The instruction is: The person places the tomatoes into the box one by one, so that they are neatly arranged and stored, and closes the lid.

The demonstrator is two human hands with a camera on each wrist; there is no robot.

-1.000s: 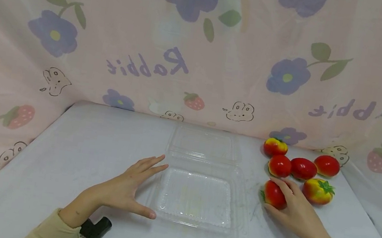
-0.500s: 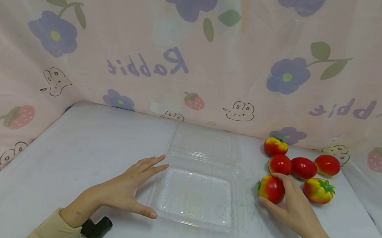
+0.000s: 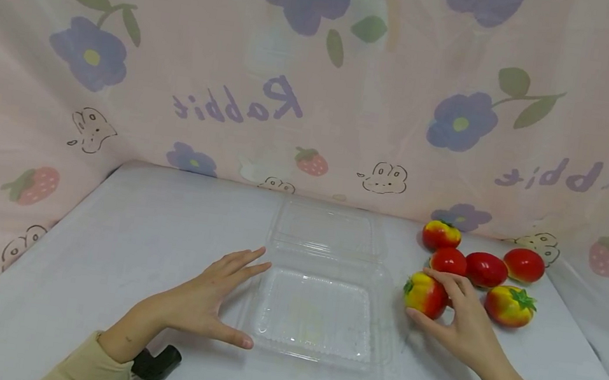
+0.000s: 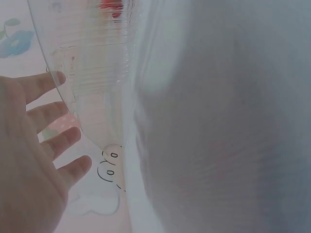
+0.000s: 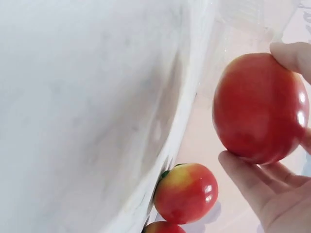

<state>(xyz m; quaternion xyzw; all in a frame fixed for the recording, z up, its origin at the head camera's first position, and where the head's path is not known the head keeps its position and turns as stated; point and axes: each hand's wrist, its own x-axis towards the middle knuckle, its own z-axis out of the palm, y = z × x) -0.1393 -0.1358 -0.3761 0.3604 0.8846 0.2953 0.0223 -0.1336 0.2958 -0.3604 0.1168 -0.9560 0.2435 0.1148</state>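
Note:
My right hand pinches a red-and-yellow toy tomato between thumb and fingers, its green leafy top facing left. In the right wrist view that tomato appears held off the white surface. To its left lies a clear plastic clamshell box, lid folded back behind the base. By the box's left edge my left hand has its fingers spread and grips nothing. The left wrist view puts its fingers at the clear rim; whether they touch it I cannot tell.
Several more toy tomatoes cluster on the right of the white table: a yellow-red one beside my right hand, red ones behind. A printed curtain borders the back and sides.
My right hand has shifted slightly left with the tomato, which has turned so its yellow, leafy end shows more. The left hand has stayed in place.

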